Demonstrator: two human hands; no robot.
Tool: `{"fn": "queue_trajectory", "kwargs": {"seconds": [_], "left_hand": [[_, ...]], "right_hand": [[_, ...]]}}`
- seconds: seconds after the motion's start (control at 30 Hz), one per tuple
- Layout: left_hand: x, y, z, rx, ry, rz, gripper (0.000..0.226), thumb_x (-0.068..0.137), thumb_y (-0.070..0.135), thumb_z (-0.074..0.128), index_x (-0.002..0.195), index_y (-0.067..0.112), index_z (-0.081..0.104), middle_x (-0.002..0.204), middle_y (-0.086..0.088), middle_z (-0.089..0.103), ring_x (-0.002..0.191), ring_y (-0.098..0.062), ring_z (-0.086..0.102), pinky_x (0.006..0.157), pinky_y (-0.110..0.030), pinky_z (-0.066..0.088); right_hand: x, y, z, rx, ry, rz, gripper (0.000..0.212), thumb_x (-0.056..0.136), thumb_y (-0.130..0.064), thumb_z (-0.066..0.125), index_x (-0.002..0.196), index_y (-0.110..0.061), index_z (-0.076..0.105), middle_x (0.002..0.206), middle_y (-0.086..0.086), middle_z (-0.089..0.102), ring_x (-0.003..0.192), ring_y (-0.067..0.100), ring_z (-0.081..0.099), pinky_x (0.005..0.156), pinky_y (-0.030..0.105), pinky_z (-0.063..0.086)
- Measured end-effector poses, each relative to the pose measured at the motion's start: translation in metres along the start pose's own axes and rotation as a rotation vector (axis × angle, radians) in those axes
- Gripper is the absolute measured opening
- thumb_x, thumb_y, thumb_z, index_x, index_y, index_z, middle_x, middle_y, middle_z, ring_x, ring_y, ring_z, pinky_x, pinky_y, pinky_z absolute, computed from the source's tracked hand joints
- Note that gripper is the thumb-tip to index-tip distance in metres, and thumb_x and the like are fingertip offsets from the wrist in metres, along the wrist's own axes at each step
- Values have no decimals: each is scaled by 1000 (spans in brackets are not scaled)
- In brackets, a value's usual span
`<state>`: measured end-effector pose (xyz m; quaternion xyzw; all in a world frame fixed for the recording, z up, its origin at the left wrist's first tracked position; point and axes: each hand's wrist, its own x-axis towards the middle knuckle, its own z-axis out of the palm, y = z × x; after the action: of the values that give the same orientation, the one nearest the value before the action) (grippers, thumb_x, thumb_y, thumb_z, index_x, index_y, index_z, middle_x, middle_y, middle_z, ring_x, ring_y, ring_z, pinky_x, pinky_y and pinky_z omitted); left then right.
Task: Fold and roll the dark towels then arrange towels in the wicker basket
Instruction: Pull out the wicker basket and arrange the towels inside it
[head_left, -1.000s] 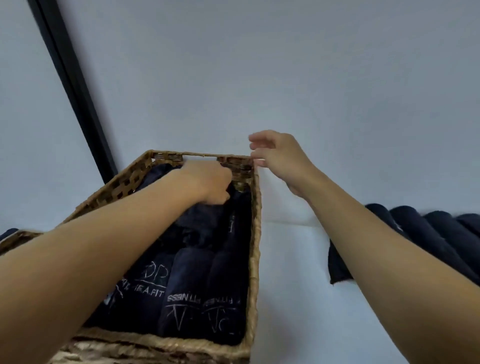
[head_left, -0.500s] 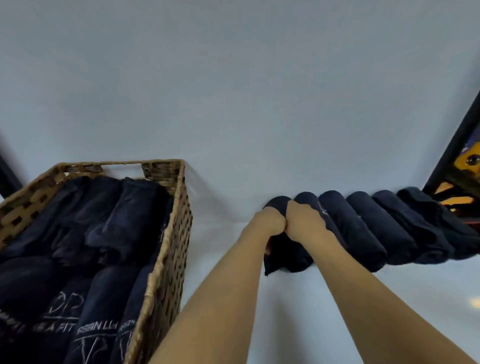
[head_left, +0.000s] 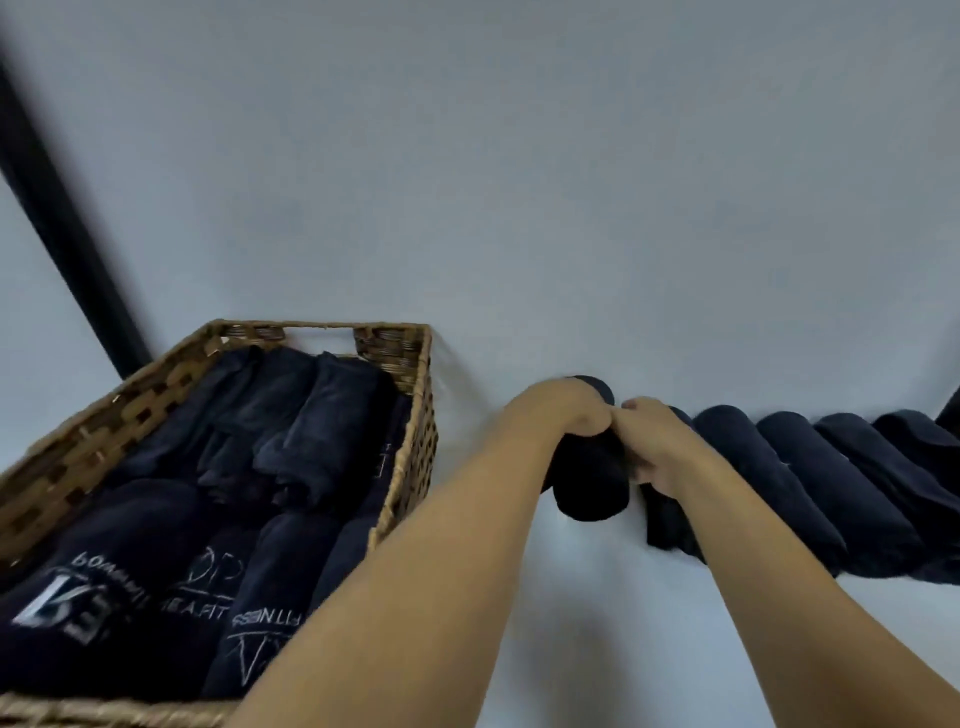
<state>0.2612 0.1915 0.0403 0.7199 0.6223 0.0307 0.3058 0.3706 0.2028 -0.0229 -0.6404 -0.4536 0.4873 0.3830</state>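
Shows a pale surface (head_left: 519, 208), plain and unmarked, spread across the whole frame. Sets a wicker basket (head_left: 413, 467) at eight o'clock, open-topped, right wall just beside the person's left forearm (head_left: 415, 597). Finds that basket packed with rolled dark towels (head_left: 171, 519) in two rows, with white lettering on the nearer rolls at seven o'clock. Takes in a dark post (head_left: 62, 218), blurred, slanting down from ten o'clock to a spot behind the basket's far left corner. Lines up a row of loose rolls (head_left: 841, 488) side by side on the surface at three to four o'clock, each touching its neighbour, running out of frame at the right edge. Picks out the end roll (head_left: 589, 483) at the left of that row, just right of centre toward four o'clock, apart from the basket, far end pointing to twelve. Has both bare hands on it: left hand (head_left: 566, 415) curled over the top from the nine o'clock side, right hand (head_left: 654, 441) wrapped round it from the three o'clock side, knuckles touching above. Leaves unclear whether the end roll rests on the surface or hangs just above it.
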Motion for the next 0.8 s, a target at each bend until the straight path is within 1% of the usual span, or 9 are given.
{"fn": "queue_trajectory", "kwargs": {"seconds": [0.07,0.17,0.23,0.3,0.37,0.47,0.53,0.63,0.8], "left_hand": [[-21,2,-29,175,58,49,33,101,14,33,123,1,55,126,-19,57,99,-31,59,75,-31,42],[-44,-12,-73,225,126,28,26,101,18,35,90,3,54,92,-13,58,67,-23,57,58,-30,48],[-59,-32,-97,66,97,-49,29,98,29,42,104,2,53,98,-21,62,77,-36,69,70,-43,60],[-70,-60,-110,-95,119,-63,44,90,40,52,123,11,43,109,-22,60,88,-43,70,77,-55,58],[-71,-93,-117,-112,245,38,51,82,39,62,125,20,41,106,-10,59,89,-28,67,79,-44,58],[-72,-137,-114,-161,419,137,38,70,39,62,88,7,54,78,-3,56,70,-17,54,63,-33,42],[-69,-158,-106,-197,446,84,28,74,36,64,86,12,57,76,0,57,72,-16,58,57,-28,38],[-52,-172,-79,-249,416,41,26,85,28,64,105,13,58,85,1,62,82,-13,61,64,-24,44],[-25,-186,-54,-181,376,-22,71,85,40,57,146,15,29,117,-7,63,97,-21,61,76,-28,47]], "right_hand": [[-12,-24,10,140,-57,-59,29,89,-16,64,110,2,59,93,20,71,72,29,71,47,27,54],[-31,-59,33,242,-124,-182,15,89,-15,59,99,-5,64,91,14,72,78,27,72,58,33,58],[-42,-79,52,317,-199,-239,11,90,-11,53,91,-7,63,81,9,71,76,24,70,59,33,58],[-51,-98,77,358,-280,-277,13,90,-10,50,91,-8,64,73,5,70,68,19,68,57,30,55],[-55,-111,102,304,-344,-303,14,91,-15,53,97,-10,64,73,3,68,59,14,65,53,27,53],[-51,-123,135,60,-369,-327,22,92,-22,59,111,-11,61,85,5,68,66,15,66,57,29,58],[-39,-127,153,-262,-258,-483,31,91,-22,60,121,-13,57,105,7,65,92,21,66,79,34,60],[-22,-132,175,-693,-141,-764,40,94,-13,50,134,-17,54,131,6,57,119,24,54,99,34,45],[7,-126,192,-1146,-187,-813,36,97,-11,43,128,-19,60,131,6,58,116,25,54,94,32,46]]}}
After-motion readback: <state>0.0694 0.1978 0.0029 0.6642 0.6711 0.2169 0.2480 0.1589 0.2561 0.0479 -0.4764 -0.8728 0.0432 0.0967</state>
